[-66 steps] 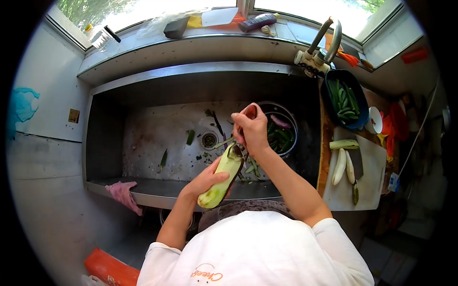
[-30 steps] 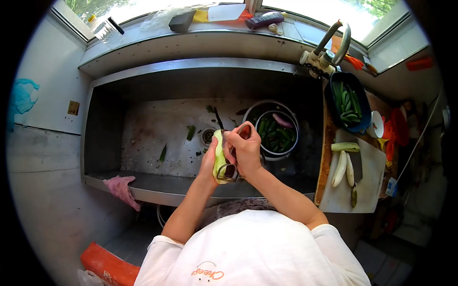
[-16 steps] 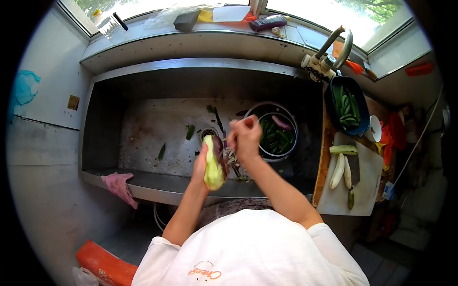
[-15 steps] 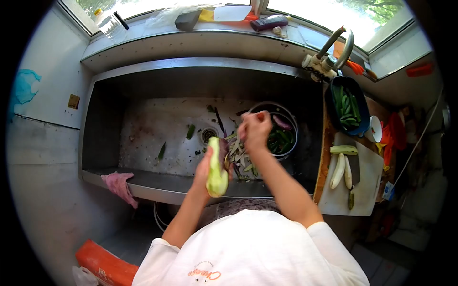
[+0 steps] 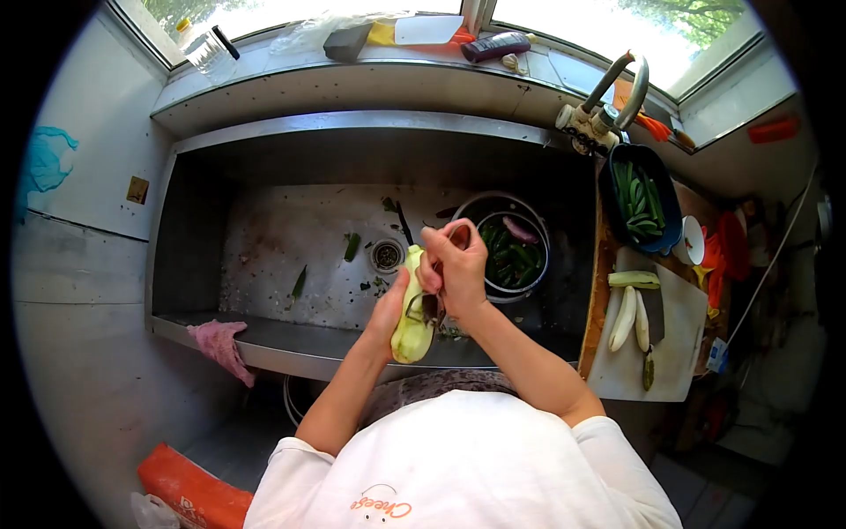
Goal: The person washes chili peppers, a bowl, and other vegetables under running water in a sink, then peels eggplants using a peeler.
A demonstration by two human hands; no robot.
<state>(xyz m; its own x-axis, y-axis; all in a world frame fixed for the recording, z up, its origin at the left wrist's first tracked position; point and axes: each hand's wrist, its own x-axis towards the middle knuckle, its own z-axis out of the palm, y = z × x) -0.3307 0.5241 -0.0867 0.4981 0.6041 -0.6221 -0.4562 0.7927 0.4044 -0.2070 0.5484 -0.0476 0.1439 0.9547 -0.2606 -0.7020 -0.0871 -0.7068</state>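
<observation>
My left hand (image 5: 386, 310) is closed around a mostly peeled, pale green eggplant (image 5: 411, 342), held tilted over the sink's front part. My right hand (image 5: 460, 269) is closed on a peeler (image 5: 429, 308), largely hidden by the fingers, whose head lies against the eggplant's right side. Some dark skin shows there. Under the hands, peel scraps lie on the floor of the steel sink (image 5: 273, 229), partly covered by my arms. Right of my right hand stands a round metal pot (image 5: 545, 256) with green peppers (image 5: 509, 264) and a purple piece (image 5: 521, 229) in it.
Right of the sink, a white cutting board (image 5: 674, 353) bears peeled eggplants (image 5: 624, 319) and a knife (image 5: 653, 300). Behind it is a dark blue basin (image 5: 674, 207) of green vegetables. The faucet (image 5: 595, 123) rises at the back right corner. A pink cloth (image 5: 218, 344) hangs over the front rim.
My right hand has come down and left, bringing the peeler onto the eggplant. The eggplant and my left hand have shifted slightly right.
</observation>
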